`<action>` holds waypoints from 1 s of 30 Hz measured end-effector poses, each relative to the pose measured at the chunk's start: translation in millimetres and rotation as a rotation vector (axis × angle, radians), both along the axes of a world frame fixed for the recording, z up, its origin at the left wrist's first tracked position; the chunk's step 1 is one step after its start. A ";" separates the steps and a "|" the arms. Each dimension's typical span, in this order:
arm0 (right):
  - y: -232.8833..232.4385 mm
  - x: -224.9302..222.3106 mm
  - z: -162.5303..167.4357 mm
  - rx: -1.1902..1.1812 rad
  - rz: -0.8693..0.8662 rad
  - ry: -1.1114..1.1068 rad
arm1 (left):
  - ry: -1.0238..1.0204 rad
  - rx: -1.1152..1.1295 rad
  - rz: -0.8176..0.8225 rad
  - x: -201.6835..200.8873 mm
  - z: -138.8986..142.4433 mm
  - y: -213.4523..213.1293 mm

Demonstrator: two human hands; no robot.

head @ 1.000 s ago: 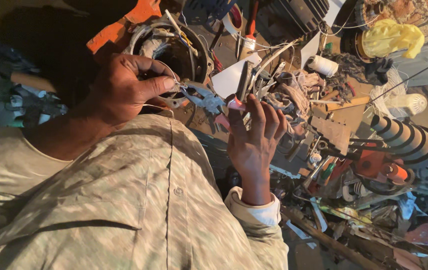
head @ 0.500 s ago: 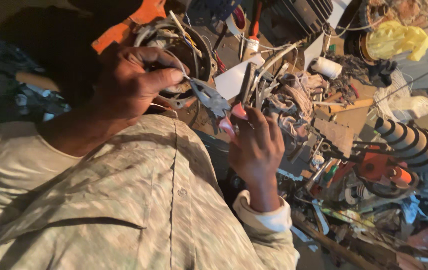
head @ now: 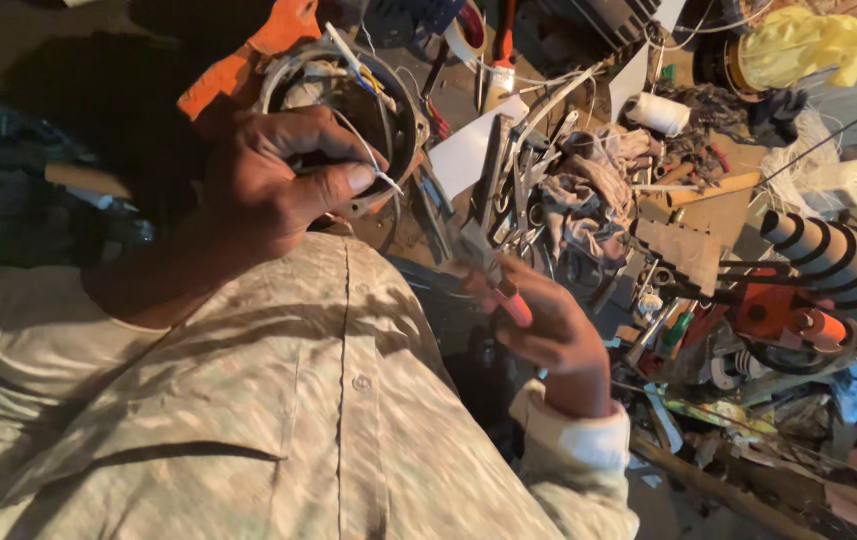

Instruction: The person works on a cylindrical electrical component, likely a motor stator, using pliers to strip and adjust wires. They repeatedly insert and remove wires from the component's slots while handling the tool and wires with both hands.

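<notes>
Red-handled pliers (head: pixel 494 275) gripped in our right hand (head: pixel 549 335); our left hand (head: pixel 274 190) pinches thin white wire (head: pixel 374 165) at round motor housing (head: pixel 389 110).

I saw the pliers (head: pixel 497 282) in my right hand (head: pixel 549 335): metal jaws, blurred, pointing up and left, with red-orange grips running down into the palm. The thin white wire (head: pixel 374 165) was pinched between thumb and fingers of my left hand (head: pixel 274 185), curving up into the round metal motor housing (head: pixel 374 100), which lay open-mouthed with bundled windings inside, just behind that hand.
</notes>
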State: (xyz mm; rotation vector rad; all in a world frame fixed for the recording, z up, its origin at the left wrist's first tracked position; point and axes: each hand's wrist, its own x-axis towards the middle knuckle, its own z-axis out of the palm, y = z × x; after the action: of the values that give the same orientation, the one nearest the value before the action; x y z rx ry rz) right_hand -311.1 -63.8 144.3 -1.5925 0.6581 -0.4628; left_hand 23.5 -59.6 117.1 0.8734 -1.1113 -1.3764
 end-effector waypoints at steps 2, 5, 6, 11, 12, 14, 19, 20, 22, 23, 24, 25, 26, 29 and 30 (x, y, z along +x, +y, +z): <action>4.9 17.6 5.6 -0.453 -0.170 0.250 | -0.001 -0.010 0.018 2.3 -0.7 1.8; 15.8 42.2 8.9 -0.985 -0.349 0.602 | 0.051 -0.028 -0.017 -2.4 -1.0 4.5; 18.6 48.0 9.0 -1.060 -0.363 0.639 | 0.061 -0.059 -0.019 -4.2 -1.0 5.1; 28.9 55.9 9.6 -1.131 -0.408 0.657 | 0.068 -0.101 -0.031 -7.7 -1.1 6.4; 29.9 55.6 9.6 -1.135 -0.415 0.659 | 0.062 -0.109 -0.035 -7.2 -1.2 6.5; 31.3 55.0 9.3 -1.149 -0.438 0.666 | 0.013 -0.129 -0.028 -5.7 -0.9 6.6; 33.3 54.3 7.8 -1.173 -0.486 0.700 | -0.039 -0.153 -0.006 -4.5 1.8 5.6; 33.2 54.2 7.1 -1.194 -0.491 0.694 | -0.012 -0.151 -0.012 -4.7 2.6 5.4; 32.1 54.3 5.4 -1.237 -0.500 0.681 | 0.043 -0.147 -0.025 -5.2 3.7 4.6; 31.0 54.6 4.3 -1.245 -0.501 0.667 | 0.000 -0.158 -0.010 -4.8 4.4 4.3; 29.9 55.3 3.0 -1.253 -0.502 0.652 | -0.045 -0.168 0.005 -4.0 4.9 3.8; 30.0 56.1 2.1 -1.261 -0.501 0.637 | -0.090 -0.177 0.021 -2.7 5.6 3.6; 29.2 55.9 1.6 -1.227 -0.496 0.600 | -0.129 -0.186 0.016 -1.2 6.2 3.1; 28.1 52.2 0.8 -1.082 -0.433 0.467 | -0.246 -0.240 0.022 3.9 8.6 0.2; 27.6 47.7 1.6 -1.005 -0.383 0.418 | -0.276 -0.278 0.030 4.4 9.2 -1.5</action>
State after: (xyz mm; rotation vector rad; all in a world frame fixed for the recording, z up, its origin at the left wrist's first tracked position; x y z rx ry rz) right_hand -263.4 -36.2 145.9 -2.5629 1.1642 -0.8327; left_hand 27.9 -61.1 126.3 0.8871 -1.4554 -1.0639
